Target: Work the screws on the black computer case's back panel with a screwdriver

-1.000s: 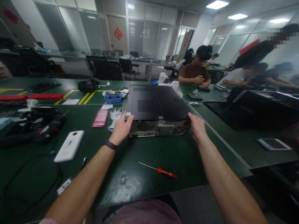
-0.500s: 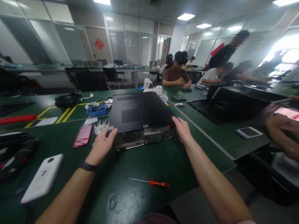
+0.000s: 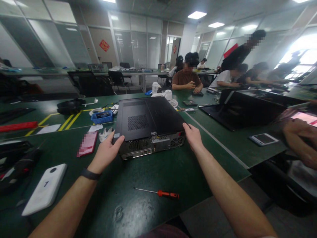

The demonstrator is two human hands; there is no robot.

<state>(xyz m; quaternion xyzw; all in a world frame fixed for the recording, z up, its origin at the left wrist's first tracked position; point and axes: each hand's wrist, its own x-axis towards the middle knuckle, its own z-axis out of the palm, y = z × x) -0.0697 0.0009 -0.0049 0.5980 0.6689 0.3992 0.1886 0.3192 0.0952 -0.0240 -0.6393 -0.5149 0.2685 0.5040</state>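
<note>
Ceiling lights (image 3: 197, 15) glow above glass partitions (image 3: 140, 48) and black chairs (image 3: 117, 78).

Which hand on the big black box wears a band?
The left hand: a dark band circles its wrist. The right hand, also on the computer case, has a bare wrist.

The left forearm (image 3: 66, 201) and the right forearm (image 3: 226, 183) are both bare and reach forward from the lower edge, nearer to each other at the hands. The left hand (image 3: 107, 151) has its thumb apart from the fingers. The right hand (image 3: 194, 136) is turned inward, and most of its fingers are hidden.
</note>
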